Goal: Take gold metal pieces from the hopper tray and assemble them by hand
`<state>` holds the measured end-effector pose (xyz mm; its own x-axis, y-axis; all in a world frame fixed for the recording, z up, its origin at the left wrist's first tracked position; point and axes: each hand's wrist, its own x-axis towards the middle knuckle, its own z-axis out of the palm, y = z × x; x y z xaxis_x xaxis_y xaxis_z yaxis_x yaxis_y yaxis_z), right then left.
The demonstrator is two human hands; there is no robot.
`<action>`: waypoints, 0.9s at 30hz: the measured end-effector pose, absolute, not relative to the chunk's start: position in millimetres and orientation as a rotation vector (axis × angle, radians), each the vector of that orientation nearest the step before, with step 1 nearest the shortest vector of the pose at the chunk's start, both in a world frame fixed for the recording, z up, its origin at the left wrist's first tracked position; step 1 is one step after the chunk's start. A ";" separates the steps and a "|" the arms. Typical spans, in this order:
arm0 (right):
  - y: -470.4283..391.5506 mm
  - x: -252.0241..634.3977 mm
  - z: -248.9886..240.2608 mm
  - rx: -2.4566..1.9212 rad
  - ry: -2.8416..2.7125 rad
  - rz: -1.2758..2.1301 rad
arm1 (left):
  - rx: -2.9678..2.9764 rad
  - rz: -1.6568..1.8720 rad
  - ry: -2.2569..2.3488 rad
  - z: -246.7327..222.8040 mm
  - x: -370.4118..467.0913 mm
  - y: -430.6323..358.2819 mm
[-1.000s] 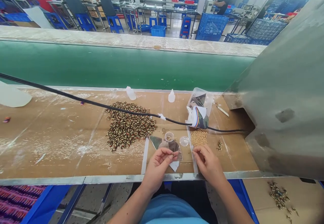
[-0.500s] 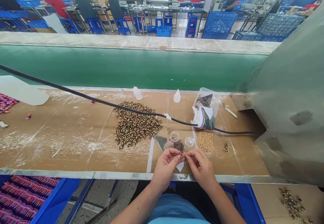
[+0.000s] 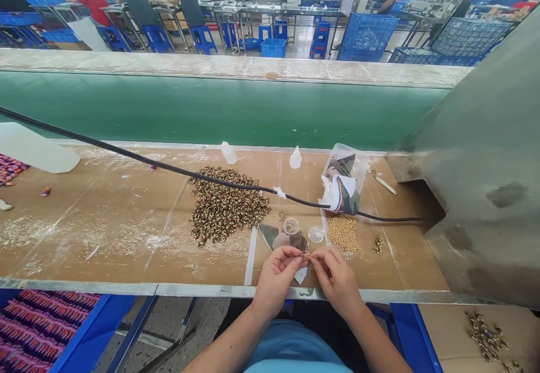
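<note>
My left hand pinches a small dark-and-gold part between thumb and forefinger, much like the pieces in the big pile. Fingertips of my right hand are closed right beside it, on something too small to make out. Both hands meet over a camouflage cloth near the table's front edge. Just beyond them stand a small clear cup and a clear round lid or dish. To the left lies the heap of dark-and-gold parts. Small tan beads are spread at the right.
A black cable crosses above the table. Two white bottles stand at the back, near a clear plastic box with cloth. A large metal housing bounds the right side. Beyond the green belt, several people sit at tables.
The view has shifted slightly. Both hands keep the same pinch in the same spot, with hardly any finger movement visible.
</note>
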<state>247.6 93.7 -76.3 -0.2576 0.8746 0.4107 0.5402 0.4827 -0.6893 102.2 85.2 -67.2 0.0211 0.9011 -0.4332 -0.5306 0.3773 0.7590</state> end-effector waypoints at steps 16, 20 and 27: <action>94.2 245.9 -74.2 -1.161 -1.909 0.517 | 0.455 1.140 1.030 -67.4 101.2 84.6; 96.3 244.4 -70.9 -1.140 -1.876 0.554 | 0.410 1.106 1.027 -60.2 98.7 87.1; 97.1 240.7 -67.1 -1.116 -1.903 0.600 | 0.378 1.040 1.002 -57.0 92.4 89.8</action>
<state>240.7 97.1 -67.1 -0.2612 0.8709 0.4164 0.4744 0.4915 -0.7303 92.4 89.8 -57.0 0.1375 0.8510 -0.5068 -0.5380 0.4938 0.6832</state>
